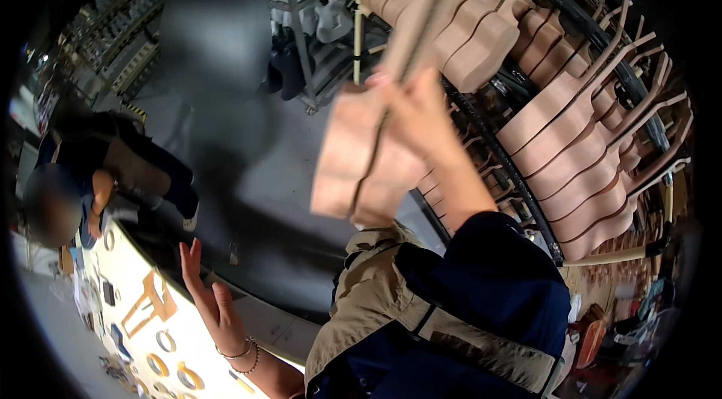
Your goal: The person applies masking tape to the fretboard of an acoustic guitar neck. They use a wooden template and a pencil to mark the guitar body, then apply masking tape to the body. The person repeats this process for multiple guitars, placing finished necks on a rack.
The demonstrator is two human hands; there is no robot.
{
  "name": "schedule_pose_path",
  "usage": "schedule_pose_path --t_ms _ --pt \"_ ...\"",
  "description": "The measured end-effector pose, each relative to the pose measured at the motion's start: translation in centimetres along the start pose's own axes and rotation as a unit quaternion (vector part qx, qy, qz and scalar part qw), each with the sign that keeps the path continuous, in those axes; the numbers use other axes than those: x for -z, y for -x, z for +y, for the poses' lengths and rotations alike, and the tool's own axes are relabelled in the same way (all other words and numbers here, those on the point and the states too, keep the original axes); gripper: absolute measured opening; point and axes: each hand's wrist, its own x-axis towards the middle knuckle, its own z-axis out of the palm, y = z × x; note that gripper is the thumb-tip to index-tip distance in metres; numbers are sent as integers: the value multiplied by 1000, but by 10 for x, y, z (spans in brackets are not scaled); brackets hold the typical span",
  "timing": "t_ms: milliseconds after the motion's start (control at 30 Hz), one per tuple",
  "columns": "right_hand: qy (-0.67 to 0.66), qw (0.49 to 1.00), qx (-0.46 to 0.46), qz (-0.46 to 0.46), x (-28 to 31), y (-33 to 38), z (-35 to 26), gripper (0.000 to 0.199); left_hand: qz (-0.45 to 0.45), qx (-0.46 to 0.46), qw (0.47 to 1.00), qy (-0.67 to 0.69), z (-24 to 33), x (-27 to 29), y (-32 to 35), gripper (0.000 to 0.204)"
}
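Observation:
My right hand (417, 113) is closed around the necks of unfinished pale wooden ukuleles (350, 162), seemingly two side by side with a dark gap between them. Their bodies hang below my fist, near my apron, and the necks point up past it; motion blurs them. My left hand (214, 309), with bracelets at the wrist, is held with fingers stretched out and nothing in it. It is nearest to the edge of a brightly lit white table (248, 384).
At the right, a black-barred rack (500, 151) carries rows of similar ukuleles (571, 151), necks sticking outward. Several tape rolls (189, 378) and a brown wooden piece (148, 305) lie on the table. Another person (135, 162) is at its far end. Grey guitar bodies (335, 15) hang behind.

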Motion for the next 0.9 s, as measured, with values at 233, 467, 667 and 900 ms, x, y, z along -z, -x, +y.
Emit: schedule_pose_path --t_ms 233,467,667,900 --pt "187 949 71 243 170 -60 40 39 -97 -9 990 98 -20 -66 -67 62" --pt "231 919 95 306 289 -102 51 19 -188 -14 976 111 -20 -120 -109 68" --pt "211 938 49 272 349 -151 57 40 -208 6 972 109 -24 -134 -117 70" --pt "367 868 -4 333 431 -169 153 59 -213 42 969 118 -26 -143 -111 71"
